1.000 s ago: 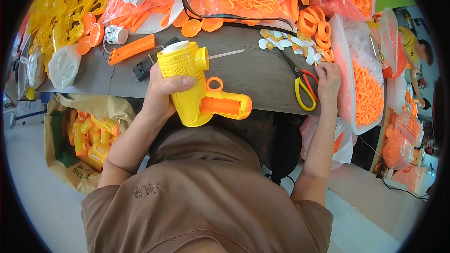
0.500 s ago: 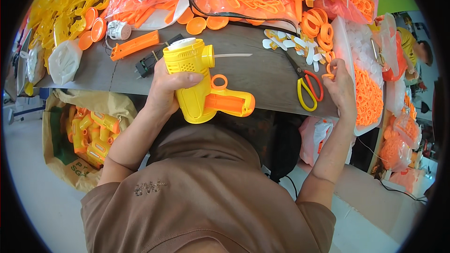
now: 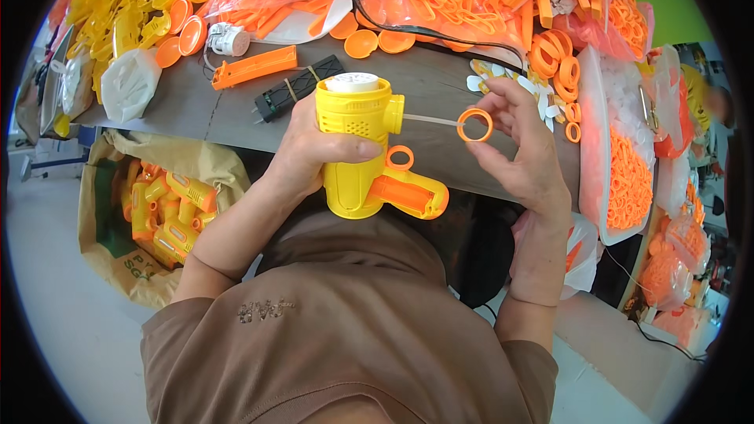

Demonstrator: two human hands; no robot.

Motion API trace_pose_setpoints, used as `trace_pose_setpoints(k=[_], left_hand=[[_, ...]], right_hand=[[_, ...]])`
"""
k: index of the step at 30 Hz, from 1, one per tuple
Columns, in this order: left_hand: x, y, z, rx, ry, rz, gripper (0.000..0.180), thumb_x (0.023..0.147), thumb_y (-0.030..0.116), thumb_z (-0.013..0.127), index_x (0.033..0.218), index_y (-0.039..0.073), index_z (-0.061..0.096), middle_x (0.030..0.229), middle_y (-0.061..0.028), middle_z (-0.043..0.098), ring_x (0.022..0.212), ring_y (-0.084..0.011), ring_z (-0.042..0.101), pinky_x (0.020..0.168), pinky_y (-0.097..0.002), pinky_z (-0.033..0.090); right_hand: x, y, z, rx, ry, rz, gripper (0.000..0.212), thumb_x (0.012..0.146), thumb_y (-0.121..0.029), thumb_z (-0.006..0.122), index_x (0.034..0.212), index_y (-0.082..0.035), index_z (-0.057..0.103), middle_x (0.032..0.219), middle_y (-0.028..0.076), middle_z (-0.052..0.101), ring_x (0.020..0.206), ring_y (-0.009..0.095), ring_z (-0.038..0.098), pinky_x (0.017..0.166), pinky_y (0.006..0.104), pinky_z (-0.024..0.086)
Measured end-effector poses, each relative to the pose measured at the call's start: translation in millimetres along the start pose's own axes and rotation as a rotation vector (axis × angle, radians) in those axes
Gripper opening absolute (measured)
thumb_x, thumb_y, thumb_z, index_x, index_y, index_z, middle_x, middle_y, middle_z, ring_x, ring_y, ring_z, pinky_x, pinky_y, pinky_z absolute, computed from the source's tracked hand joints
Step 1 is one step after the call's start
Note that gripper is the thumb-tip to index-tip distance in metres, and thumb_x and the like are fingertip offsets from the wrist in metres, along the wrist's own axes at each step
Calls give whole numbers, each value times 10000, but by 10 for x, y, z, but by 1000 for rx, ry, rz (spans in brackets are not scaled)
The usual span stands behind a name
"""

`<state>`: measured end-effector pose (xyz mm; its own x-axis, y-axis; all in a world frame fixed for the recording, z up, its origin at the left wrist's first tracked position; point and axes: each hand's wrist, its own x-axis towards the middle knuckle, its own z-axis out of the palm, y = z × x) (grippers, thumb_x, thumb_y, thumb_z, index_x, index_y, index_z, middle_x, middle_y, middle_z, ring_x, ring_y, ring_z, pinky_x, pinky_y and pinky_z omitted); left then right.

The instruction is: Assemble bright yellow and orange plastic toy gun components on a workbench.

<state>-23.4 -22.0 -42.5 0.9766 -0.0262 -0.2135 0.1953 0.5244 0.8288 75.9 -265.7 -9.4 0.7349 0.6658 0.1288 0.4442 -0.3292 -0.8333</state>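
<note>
My left hand [image 3: 306, 145] is wrapped round the yellow plastic body of a gun-shaped toy [image 3: 353, 180], thumb across its front. A white round part [image 3: 352, 82] fills the top of the body, and an open orange-lined handle [image 3: 404, 195] slants to the right. From the side nozzle a thin pale strip [image 3: 430, 119] juts toward my right hand [image 3: 534, 161]. There I pinch an orange ring [image 3: 460, 126] between thumb and fingers. The strip's tip meets the ring's left edge in view; whether it passes into the ring I cannot tell.
A paper sack [image 3: 98, 251] of similar yellow-orange toys stands at the lower left. Orange parts [image 3: 255, 68], a black slotted part [image 3: 298, 88] and white motor-like units [image 3: 229, 39] lie on the table. At the right, a bin [image 3: 594, 180] holds small orange rings and translucent pieces.
My right hand has come left from the table's right side, carrying the orange ring to the strip's tip. The toy now stands more upright in my left hand.
</note>
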Motion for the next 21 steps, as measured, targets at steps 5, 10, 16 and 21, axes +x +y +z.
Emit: trace_pose_setpoints(k=[5, 10, 16, 21], left_hand=[[-17, 10, 44, 110, 14, 1, 576, 589, 80, 749, 1108, -15, 519, 991, -116, 631, 895, -193, 625, 812, -333, 505], [-6, -33, 32, 280, 21, 91, 576, 575, 154, 799, 1054, 1, 517, 978, -102, 627, 883, -159, 615, 807, -316, 499], [-18, -47, 55, 218, 46, 118, 587, 568, 178, 811, 1047, 7, 518, 977, -85, 623, 882, -145, 606, 803, -301, 493], [-50, -4, 56, 342, 37, 155, 618, 554, 177, 826, 1062, 9, 518, 979, -73, 618, 898, -134, 595, 820, -299, 484]], right_hand=[[188, -302, 128, -201, -183, -174, 689, 733, 54, 669, 1343, -46, 365, 1041, 115, 564, 1008, 221, 596, 905, 370, 486], [268, -384, 289, -100, -211, -226, 687, 740, 56, 668, 1345, -46, 357, 1019, 105, 545, 992, 214, 601, 916, 349, 492], [139, -239, 549, 233, -45, -107, 633, 785, 119, 615, 1336, -26, 339, 1089, 120, 516, 1055, 199, 572, 954, 363, 481], [24, -241, 615, 105, 12, -216, 591, 794, 138, 590, 1313, -4, 348, 1131, 146, 523, 1054, 221, 584, 938, 359, 494]])
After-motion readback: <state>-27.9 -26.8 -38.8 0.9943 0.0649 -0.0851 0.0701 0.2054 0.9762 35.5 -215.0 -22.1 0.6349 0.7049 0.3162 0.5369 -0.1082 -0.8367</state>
